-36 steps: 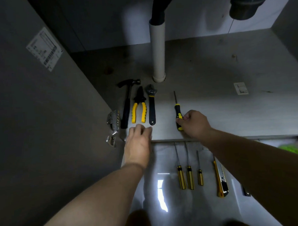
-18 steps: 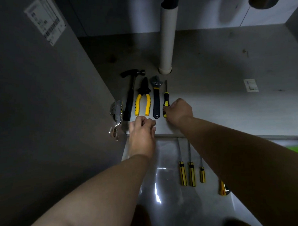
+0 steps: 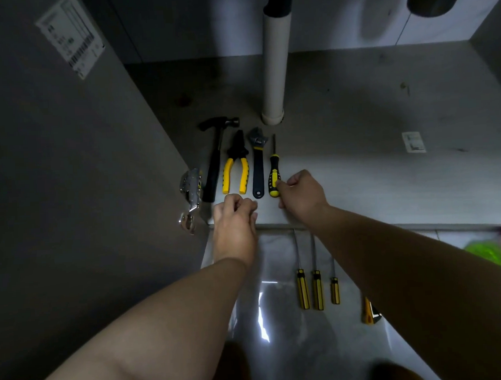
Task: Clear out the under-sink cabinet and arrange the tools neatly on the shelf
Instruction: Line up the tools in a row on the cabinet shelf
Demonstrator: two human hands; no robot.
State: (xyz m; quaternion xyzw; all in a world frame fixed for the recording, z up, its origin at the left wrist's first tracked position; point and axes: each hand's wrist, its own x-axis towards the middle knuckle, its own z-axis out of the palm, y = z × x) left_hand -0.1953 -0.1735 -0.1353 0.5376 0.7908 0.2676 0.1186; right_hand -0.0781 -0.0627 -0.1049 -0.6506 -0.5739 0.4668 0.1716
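Pinches the screwdriver (image 3: 274,176) by its ribbed black-and-yellow handle with the right hand (image 3: 301,197), near the front edge of the cabinet shelf (image 3: 387,184), just right of the adjustable wrench (image 3: 257,166). Rests the left hand (image 3: 234,219) at that edge, loosely curled, holding nothing. Probably handles light, rigid and grippy; best taken at the handle, not the thin shaft.

Door label (image 3: 70,36): barcode, print illegible. Shelf sticker (image 3: 413,142): unreadable. No legible text.
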